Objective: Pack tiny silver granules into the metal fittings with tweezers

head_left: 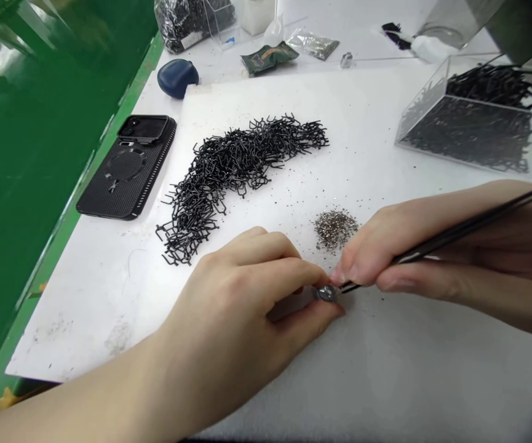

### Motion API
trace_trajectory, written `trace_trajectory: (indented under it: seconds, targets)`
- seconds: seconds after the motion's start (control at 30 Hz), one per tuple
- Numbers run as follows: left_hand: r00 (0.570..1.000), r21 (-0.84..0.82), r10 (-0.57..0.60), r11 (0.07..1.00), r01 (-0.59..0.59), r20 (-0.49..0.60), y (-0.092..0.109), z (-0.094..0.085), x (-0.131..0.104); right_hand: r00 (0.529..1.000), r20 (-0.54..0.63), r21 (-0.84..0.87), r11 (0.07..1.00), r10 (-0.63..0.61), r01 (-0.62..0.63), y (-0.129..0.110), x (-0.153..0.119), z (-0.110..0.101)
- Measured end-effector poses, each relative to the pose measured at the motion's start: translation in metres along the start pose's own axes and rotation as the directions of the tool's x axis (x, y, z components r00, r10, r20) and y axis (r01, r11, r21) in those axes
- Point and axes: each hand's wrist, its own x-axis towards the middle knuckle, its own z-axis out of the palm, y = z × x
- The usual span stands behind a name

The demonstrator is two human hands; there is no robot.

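My left hand rests low over the white board, thumb and index finger closed around a small, round, shiny metal part. From the right, my right hand grips dark tweezers. Their tips meet the metal part, and whether they pinch anything there is too small to tell. Just beyond the fingertips lies a little heap of tiny brownish metallic bits. Farther back, a curved pile of short, bent black pieces spreads across the board.
A black phone lies at the left, near a dark blue rounded case. On the right stands a clear box of black pieces. Along the back are a green packet, a small clear bag and a bulging plastic bag.
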Motion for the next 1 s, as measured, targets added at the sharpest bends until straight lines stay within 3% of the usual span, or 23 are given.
trace_trajectory:
  seconds: [1.0]
  targets:
    - [1.0, 0.012, 0.019, 1.0, -0.019, 0.002, -0.0003, -0.0019, -0.0031, 1.0, 0.004, 0.012, 1.0, 0.018, -0.018, 0.0008, -0.0064, -0.002]
